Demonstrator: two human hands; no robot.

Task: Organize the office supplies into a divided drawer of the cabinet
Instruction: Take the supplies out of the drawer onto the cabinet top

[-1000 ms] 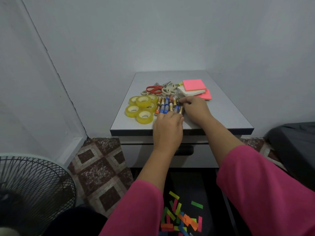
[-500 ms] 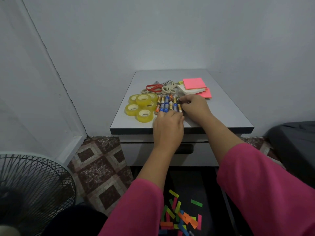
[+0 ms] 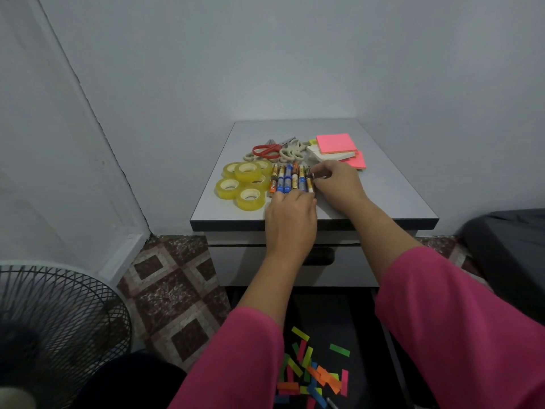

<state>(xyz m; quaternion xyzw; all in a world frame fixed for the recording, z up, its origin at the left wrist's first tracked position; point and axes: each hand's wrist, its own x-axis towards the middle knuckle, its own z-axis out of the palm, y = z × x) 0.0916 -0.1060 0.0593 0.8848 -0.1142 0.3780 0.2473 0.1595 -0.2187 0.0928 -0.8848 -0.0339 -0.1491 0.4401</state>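
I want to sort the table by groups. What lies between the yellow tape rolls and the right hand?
In the head view, the row of batteries lies between the tape rolls and the right hand, whose fingers touch the rightmost battery.

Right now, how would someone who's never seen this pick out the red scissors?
Start at the grey cabinet top against the wall. Behind the yellow tape rolls and the row of markers lies a tangle of scissors. The red scissors alone have red handles; the others' are beige.

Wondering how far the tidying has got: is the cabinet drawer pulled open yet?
No, the drawer sits closed under the cabinet top, while all supplies remain on top.
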